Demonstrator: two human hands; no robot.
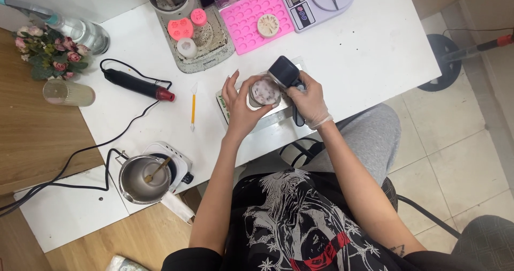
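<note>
My left hand (239, 108) cups a small round jar (264, 92) with a pale, speckled top, holding it just above the white table (369, 57). My right hand (309, 101), in a thin clear glove, grips a black heat tool (285, 72) whose head points down at the jar's top from the right. Both hands meet over a flat board (224, 106) at the table's near edge.
A pink silicone mould tray (242, 20), a kitchen scale (316, 1), small pink moulds (181, 29) on a stained mat, a black-and-red corded tool (138, 84), a yellow stick (193, 106), a metal pitcher (143, 179) on a hotplate, a flower bunch (49, 51) and a ribbed glass (68, 93).
</note>
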